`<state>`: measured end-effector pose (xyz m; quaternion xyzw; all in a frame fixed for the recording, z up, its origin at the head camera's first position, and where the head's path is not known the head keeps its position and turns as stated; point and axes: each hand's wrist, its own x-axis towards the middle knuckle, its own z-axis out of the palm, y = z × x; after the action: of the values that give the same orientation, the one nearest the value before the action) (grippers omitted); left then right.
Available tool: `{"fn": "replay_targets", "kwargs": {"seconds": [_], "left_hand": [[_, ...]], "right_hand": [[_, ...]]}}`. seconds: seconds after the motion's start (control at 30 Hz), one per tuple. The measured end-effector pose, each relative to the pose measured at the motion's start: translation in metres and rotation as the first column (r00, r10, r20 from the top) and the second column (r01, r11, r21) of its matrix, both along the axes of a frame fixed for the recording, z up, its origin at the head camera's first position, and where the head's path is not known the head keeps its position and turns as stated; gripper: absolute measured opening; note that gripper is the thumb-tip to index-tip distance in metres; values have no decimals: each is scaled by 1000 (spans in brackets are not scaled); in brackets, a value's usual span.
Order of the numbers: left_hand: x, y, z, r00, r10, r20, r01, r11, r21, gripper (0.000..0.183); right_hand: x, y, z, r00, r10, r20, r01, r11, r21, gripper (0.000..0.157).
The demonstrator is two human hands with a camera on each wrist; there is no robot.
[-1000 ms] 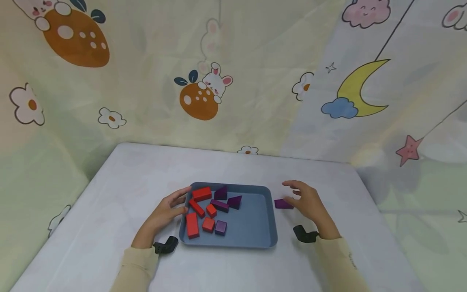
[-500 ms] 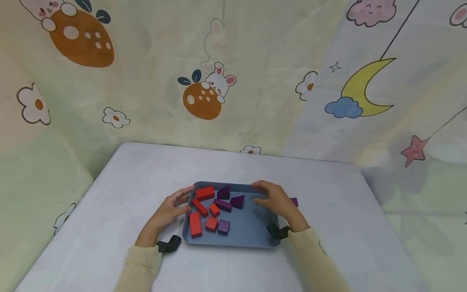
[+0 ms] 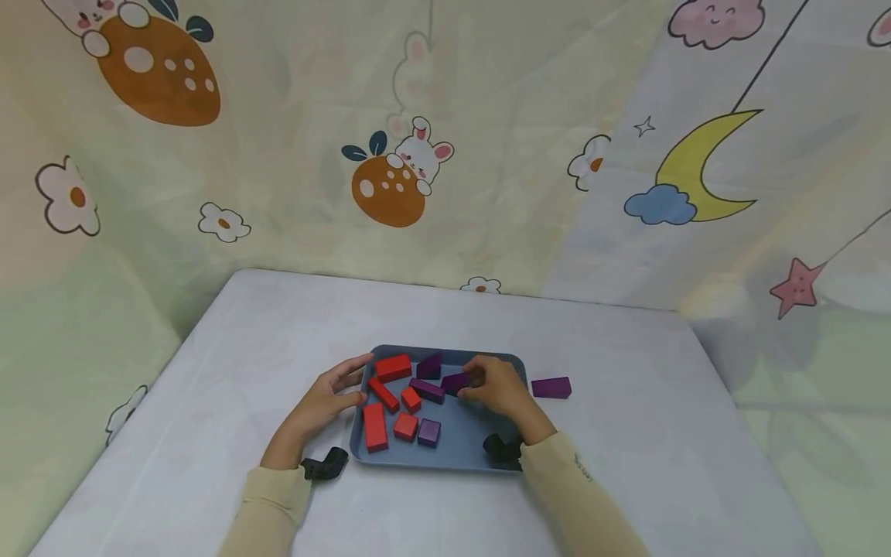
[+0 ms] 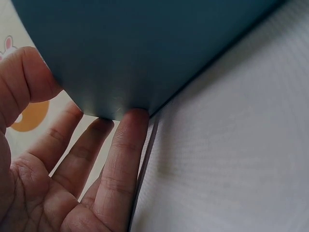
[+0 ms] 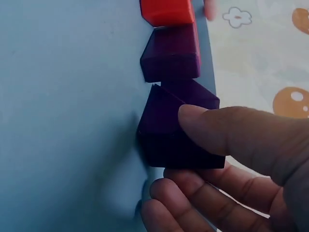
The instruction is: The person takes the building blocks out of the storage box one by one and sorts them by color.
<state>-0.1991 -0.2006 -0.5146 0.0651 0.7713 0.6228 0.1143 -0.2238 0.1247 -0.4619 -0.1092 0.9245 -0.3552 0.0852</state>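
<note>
A blue-grey tray [image 3: 459, 456] stands on the table with red and purple blocks inside. My right hand [image 3: 497, 391] reaches into it and pinches a dark purple slant-sided block [image 5: 178, 147] between thumb and fingers. Beside that block lie a purple bar [image 3: 427, 391] and an upright purple wedge [image 3: 429, 366]. At the tray's left end, my left hand [image 3: 322, 398] touches the rim and outer wall; in the left wrist view its thumb [image 4: 41, 77] meets the edge and fairly straight fingers press the side.
Outside the tray on the right, a purple block [image 3: 551, 387] lies on the white table [image 3: 647, 433]. Several red blocks fill the tray's left part, with a purple cube [image 3: 429, 433] near its front. A printed cloth hangs behind the table.
My right hand has moved left from the purple block outside the tray, over the tray, and now grips a purple block within. That outside block stays on the table; my left hand keeps its place.
</note>
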Motion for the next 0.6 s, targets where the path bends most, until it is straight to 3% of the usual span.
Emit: {"fn": "replay_targets", "kwargs": {"seconds": [0.13, 0.27, 0.43, 0.6], "left_hand": [[0, 2, 1, 1000, -3, 2, 3, 1000, -2, 73], [0, 2, 3, 1000, 6, 7, -6, 1000, -16, 73], [0, 1, 3, 1000, 9, 4, -8, 1000, -22, 74], [0, 1, 1, 1000, 7, 7, -7, 1000, -18, 74]], "right_hand": [[0, 5, -1, 1000, 3, -13, -4, 1000, -20, 32], [1, 17, 0, 999, 31, -12, -33, 991, -128, 30], [1, 40, 4, 994, 96, 49, -74, 938, -338, 34], [3, 67, 6, 989, 126, 75, -81, 896, -438, 38]]}}
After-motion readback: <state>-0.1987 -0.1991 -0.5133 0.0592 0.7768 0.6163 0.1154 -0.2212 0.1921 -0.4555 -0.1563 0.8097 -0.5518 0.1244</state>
